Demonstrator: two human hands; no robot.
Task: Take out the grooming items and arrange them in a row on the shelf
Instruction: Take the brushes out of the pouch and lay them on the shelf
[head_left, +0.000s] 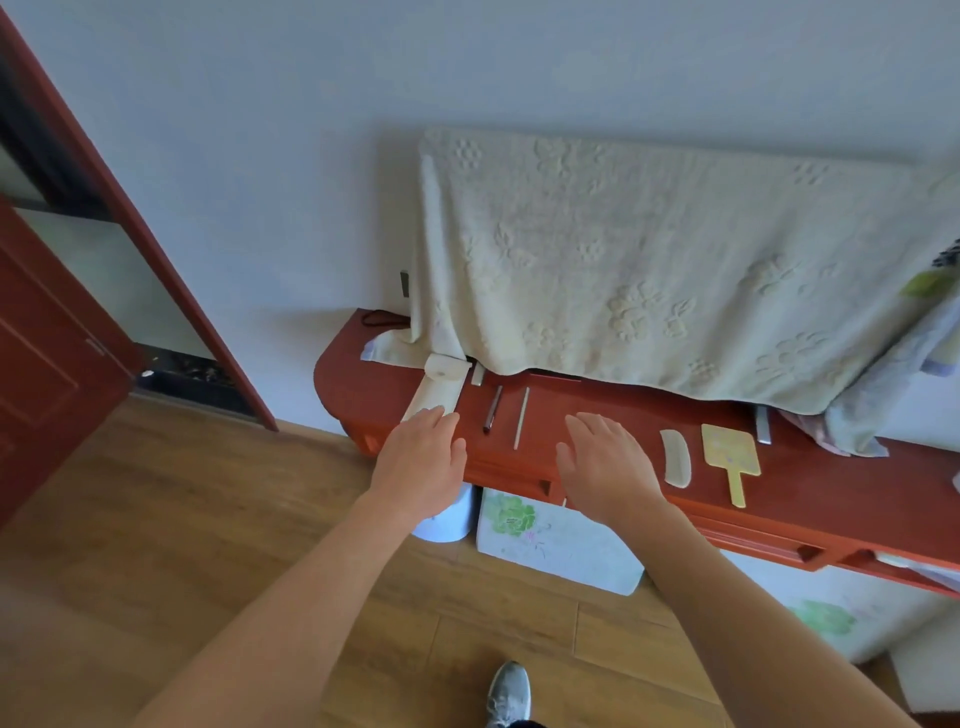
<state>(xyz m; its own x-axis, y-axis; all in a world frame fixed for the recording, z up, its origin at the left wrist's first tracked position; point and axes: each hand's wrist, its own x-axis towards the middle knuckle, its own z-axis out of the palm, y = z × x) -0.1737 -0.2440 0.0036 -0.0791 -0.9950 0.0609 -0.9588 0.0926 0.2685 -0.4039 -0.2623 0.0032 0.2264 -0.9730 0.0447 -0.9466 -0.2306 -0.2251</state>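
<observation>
Here's the row on the red shelf (363, 384): a white pouch (436, 392) unrolled at the left end, then a dark pencil (492, 410) and a pale stick (521, 418) side by side, apart from each other. Further along at 3 o'clock, a comb (676, 457) lies just beside a yellow mirror (730, 452), handle pointing to 6.

Left hand (423, 462) is flat, fingers straight, holding nothing, fingertips over the pouch's near end; whether they touch it, I cannot tell. Right hand (605, 467) hovers spread and empty between stick and comb.

At 12 o'clock a cream towel (649, 270) hangs down to the shelf. A grey shoe (509, 693) stands at 6, a red door (47, 364) at 9.
</observation>
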